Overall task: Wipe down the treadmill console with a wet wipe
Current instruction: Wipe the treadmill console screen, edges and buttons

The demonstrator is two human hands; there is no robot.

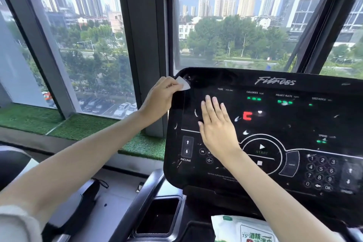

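Head view.

- **Wet wipe**: a small white folded piece at the top-left corner of the console, against its glossy black face.
- **Left hand**: fingers curled round the wipe, pinching it. Only one corner shows past them.
- **Right hand**: flat on the left part of the console, fingers straight, holding nothing. It appears to brace the panel.
- **Wipe pack**: lies below the console's near edge.
- **Handling, wipe (judged):** light, limp and damp. Held by a corner it will likely fold or slip, so it is better wadded under several fingertips.
- **Handling, console (judged):** rigid and smooth, probably slick once wet. White flecks are scattered over the face. Go lightly over the lit keys.
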